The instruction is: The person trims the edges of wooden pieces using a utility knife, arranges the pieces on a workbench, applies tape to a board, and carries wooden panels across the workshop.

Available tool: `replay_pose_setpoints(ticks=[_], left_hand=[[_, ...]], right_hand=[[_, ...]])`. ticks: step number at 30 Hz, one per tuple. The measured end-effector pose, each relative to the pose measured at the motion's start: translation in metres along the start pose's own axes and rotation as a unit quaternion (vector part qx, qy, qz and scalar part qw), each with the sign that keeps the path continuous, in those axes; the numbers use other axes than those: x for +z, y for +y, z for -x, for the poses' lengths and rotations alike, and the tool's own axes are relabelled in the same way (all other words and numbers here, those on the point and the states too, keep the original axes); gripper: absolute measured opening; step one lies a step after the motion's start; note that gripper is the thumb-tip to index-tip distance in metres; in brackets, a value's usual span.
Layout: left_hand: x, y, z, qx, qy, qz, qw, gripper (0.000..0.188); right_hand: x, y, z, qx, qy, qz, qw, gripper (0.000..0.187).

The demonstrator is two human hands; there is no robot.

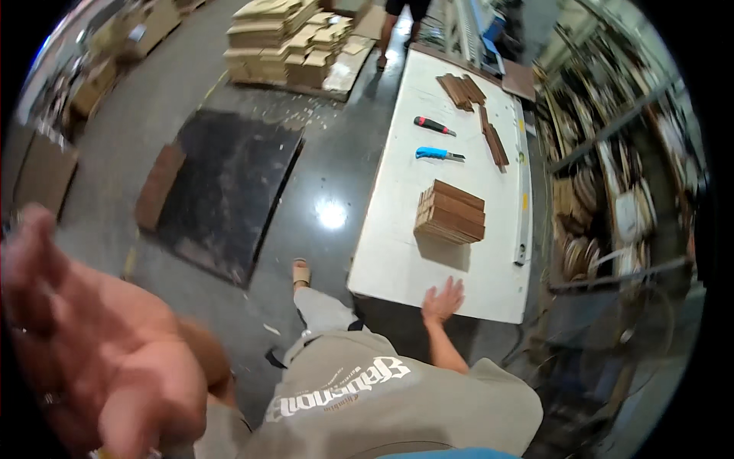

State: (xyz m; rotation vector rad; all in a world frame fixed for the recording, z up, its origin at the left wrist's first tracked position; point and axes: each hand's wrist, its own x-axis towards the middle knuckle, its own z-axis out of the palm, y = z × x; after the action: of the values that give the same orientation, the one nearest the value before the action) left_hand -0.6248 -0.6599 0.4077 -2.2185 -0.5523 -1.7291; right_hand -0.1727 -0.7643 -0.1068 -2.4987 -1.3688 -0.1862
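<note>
Close to the camera on the left, my left hand (pixel 122 352) is raised with the palm showing and the fingers apart, slightly blurred and holding nothing. My right hand (pixel 443 301) rests with its fingers spread on the near end of the white-topped table (pixel 382 264). Just beyond it stands a stack of brown wooden strips (pixel 453 213); the hand does not touch it. Farther up the table lie a blue utility knife (pixel 439 154) and a red-and-black utility knife (pixel 434 125). Several loose brown strips (pixel 461 92) and a few long narrow strips (pixel 494 139) lie beyond and to the right.
A dark flat board (pixel 229 183) lies on the floor left of the table, with a brown piece (pixel 160 186) at its edge. Stacked pale boards (pixel 287 46) sit behind it. A metal rack (pixel 612 145) holding many pieces runs along the right. Someone's legs (pixel 397 27) show at the table's far end.
</note>
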Motion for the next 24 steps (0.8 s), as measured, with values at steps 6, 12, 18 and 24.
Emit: replay_pose_setpoints(ticks=[6, 12, 18, 24], left_hand=[[0.106, -0.14, 0.127, -0.203, -0.103, 0.093, 0.969, 0.044], [0.145, -0.22, 0.26, -0.532, -0.372, 0.191, 0.736, 0.057], [0.232, -0.301, 0.269, -0.432, -0.503, 0.309, 0.683, 0.053], [0.38, -0.408, 0.266, -0.26, -0.529, 0.408, 0.697, 0.053]], right_hand=[[-0.012, 0.004, 0.003, 0.012, 0.011, -0.009, 1.0, 0.067], [-0.034, -0.053, -0.01, 0.119, -0.035, 0.108, 0.986, 0.054], [-0.015, -0.15, -0.022, 0.465, 0.173, -0.037, 0.868, 0.028], [0.005, -0.292, -0.103, 0.146, 0.265, -0.008, 0.953, 0.016]])
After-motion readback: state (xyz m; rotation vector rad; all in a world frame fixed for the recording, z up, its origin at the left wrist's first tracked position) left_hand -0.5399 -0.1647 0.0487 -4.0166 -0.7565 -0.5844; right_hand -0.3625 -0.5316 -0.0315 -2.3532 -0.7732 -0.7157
